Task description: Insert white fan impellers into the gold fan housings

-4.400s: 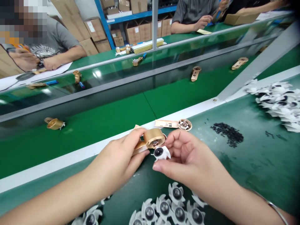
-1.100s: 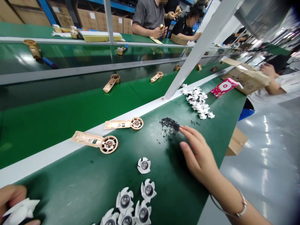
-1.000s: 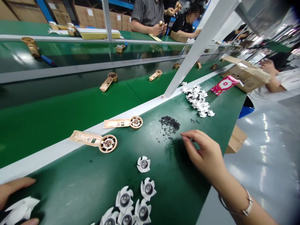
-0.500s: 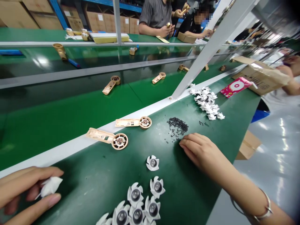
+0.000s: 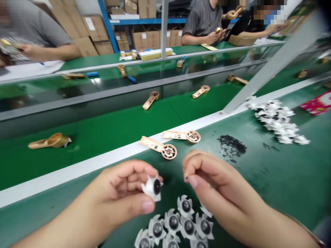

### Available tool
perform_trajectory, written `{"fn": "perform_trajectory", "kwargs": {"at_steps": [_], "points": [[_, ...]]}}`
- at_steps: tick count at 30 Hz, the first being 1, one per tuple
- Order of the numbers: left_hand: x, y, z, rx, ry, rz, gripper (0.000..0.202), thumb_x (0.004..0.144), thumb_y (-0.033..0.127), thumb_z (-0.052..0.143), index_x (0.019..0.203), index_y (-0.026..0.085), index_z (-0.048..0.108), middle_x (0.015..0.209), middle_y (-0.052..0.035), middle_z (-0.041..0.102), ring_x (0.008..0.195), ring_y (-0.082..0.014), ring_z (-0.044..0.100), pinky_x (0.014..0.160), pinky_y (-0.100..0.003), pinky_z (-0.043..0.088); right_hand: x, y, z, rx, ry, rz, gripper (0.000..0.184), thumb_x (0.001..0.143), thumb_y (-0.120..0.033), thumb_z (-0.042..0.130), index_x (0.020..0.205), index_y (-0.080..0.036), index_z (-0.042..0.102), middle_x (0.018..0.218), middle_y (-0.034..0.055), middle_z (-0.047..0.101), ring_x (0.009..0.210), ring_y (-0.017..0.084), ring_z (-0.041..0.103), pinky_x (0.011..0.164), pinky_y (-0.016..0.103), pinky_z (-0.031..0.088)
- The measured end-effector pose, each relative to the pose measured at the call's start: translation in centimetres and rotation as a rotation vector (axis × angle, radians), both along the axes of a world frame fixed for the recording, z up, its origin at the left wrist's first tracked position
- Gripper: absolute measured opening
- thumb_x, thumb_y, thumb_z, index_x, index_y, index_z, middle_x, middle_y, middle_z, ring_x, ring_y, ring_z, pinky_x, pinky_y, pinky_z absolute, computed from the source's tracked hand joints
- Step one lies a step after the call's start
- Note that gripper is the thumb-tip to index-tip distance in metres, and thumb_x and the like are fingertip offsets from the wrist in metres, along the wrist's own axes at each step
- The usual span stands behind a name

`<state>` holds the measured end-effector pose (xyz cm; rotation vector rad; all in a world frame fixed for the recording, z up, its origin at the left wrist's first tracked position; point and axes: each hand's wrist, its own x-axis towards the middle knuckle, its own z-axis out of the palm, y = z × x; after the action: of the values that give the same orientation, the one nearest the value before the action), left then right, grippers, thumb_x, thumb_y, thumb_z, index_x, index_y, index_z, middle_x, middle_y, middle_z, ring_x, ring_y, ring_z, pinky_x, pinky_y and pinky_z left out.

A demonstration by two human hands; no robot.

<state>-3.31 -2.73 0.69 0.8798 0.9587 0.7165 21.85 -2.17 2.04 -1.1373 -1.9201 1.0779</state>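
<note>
- Gold housing (image 5: 53,141) lying on the lower green belt, far left.
- Left hand (image 5: 116,187): clenched, pinching a white fan (image 5: 152,187) between thumb and fingers, above the green worktop (image 5: 289,193).
- Fan pile (image 5: 173,222): on the worktop, just below both hands.
- Tan arms (image 5: 157,146): two, with round hubs, lying across the white strip just beyond the hands.
- Right hand (image 5: 219,184): fingertips pinched together, anything between them too small to tell.
- Black pellets (image 5: 231,144): scattered on the worktop, near the right hand.
- Fan heap (image 5: 276,120): far right, well apart.
</note>
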Motion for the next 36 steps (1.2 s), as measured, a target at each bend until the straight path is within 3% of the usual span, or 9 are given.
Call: {"fn": "perform_trajectory", "kwargs": {"at_steps": [5, 14, 17, 21, 24, 27, 30, 33, 36], "points": [[0.5, -0.1, 1.4, -0.123, -0.147, -0.003, 0.031, 0.075, 0.016, 0.085, 0.1, 0.021, 0.068, 0.085, 0.0006, 0.071, 0.075, -0.0064, 0.065, 0.071, -0.015, 0.054, -4.1, 0.3, 0.7, 0.159, 0.063, 0.116, 0.016, 0.084, -0.005, 0.05, 0.083, -0.021, 0.054, 0.08, -0.0017, 0.056, 0.069, 0.009, 0.056, 0.062, 0.019, 0.047], [0.4, -0.5, 1.2, -0.152, -0.195, 0.032, 0.029, 0.075, 0.009, 0.084, 0.095, 0.018, 0.066, 0.08, 0.0023, 0.072, 0.071, -0.004, 0.066, 0.068, -0.012, 0.052, -4.8, 0.1, -0.4, 0.271, -0.001, 0.082, 0.016, 0.084, -0.005, 0.053, 0.083, -0.021, 0.056, 0.08, -0.0004, 0.059, 0.068, 0.01, 0.059, 0.061, 0.022, 0.051], [0.3, -0.3, 0.9, -0.144, -0.208, 0.062, 0.028, 0.074, 0.009, 0.084, 0.094, 0.018, 0.067, 0.079, 0.0026, 0.072, 0.069, -0.0038, 0.066, 0.066, -0.011, 0.051, -4.6, 0.1, -0.4, 0.382, -0.011, 0.076, 0.02, 0.085, -0.004, 0.053, 0.092, -0.02, 0.061, 0.082, 0.0028, 0.065, 0.07, 0.013, 0.064, 0.061, 0.025, 0.055], [0.1, 0.0, 0.8, -0.087, -0.26, 0.09, 0.023, 0.078, 0.014, 0.083, 0.092, 0.018, 0.065, 0.083, 0.001, 0.074, 0.076, -0.0059, 0.068, 0.072, -0.013, 0.052, -4.2, 0.2, -0.9, 0.526, -0.014, 0.082, 0.032, 0.085, -0.012, 0.065, 0.116, -0.022, 0.065, 0.098, 0.0092, 0.071, 0.085, 0.021, 0.07, 0.073, 0.033, 0.062], [0.5, 0.3, 1.3, -0.115, -0.343, 0.036, 0.024, 0.084, 0.022, 0.079, 0.095, 0.019, 0.058, 0.085, 0.0013, 0.072, 0.081, -0.0081, 0.068, 0.077, -0.018, 0.053, -4.2, 0.5, -1.3, 0.475, 0.066, -0.015, 0.028, 0.086, -0.022, 0.073, 0.113, -0.023, 0.068, 0.11, 0.0103, 0.072, 0.102, 0.023, 0.071, 0.087, 0.033, 0.062], [1.7, 0.6, 1.8, -0.162, -0.386, -0.02, 0.033, 0.084, 0.026, 0.078, 0.101, 0.022, 0.05, 0.082, 0.0041, 0.067, 0.078, -0.0062, 0.065, 0.078, -0.018, 0.052, -4.1, 0.5, -1.8, 0.414, 0.153, -0.075, 0.031, 0.087, -0.021, 0.072, 0.116, -0.029, 0.068, 0.116, 0.0048, 0.074, 0.11, 0.021, 0.07, 0.098, 0.033, 0.058], [3.1, 1.0, 2.2, -0.194, -0.311, -0.078, 0.044, 0.081, 0.033, 0.081, 0.105, 0.024, 0.046, 0.085, 0.0041, 0.065, 0.088, -0.0091, 0.068, 0.082, -0.021, 0.053, -3.3, 0.4, -2.0, 0.387, 0.196, -0.128, 0.045, 0.083, -0.017, 0.073, 0.124, -0.034, 0.066, 0.12, 0.0015, 0.074, 0.109, 0.021, 0.071, 0.094, 0.033, 0.061], [3.9, 2.5, 2.7, -0.15, -0.213, -0.208, 0.054, 0.076, 0.048, 0.081, 0.107, 0.024, 0.044, 0.093, 0.0003, 0.068, 0.089, -0.0115, 0.068, 0.079, -0.022, 0.053, -2.3, 0.5, -1.7, 0.325, 0.223, -0.179, 0.046, 0.08, -0.013, 0.072, 0.12, -0.036, 0.069, 0.119, 0.0001, 0.075, 0.103, 0.022, 0.074, 0.086, 0.032, 0.065], [3.3, 7.1, 2.7, 0.268, 0.266, -0.281, 0.068, 0.067, 0.076, 0.07, 0.103, 0.021, 0.052, 0.094, -0.006, 0.07, 0.084, -0.0198, 0.069, 0.071, -0.029, 0.056, -1.6, 1.2, -1.1, 0.228, 0.293, -0.28, 0.039, 0.08, -0.013, 0.074, 0.113, -0.034, 0.07, 0.117, 0.0007, 0.075, 0.103, 0.021, 0.074, 0.09, 0.033, 0.063]]}}
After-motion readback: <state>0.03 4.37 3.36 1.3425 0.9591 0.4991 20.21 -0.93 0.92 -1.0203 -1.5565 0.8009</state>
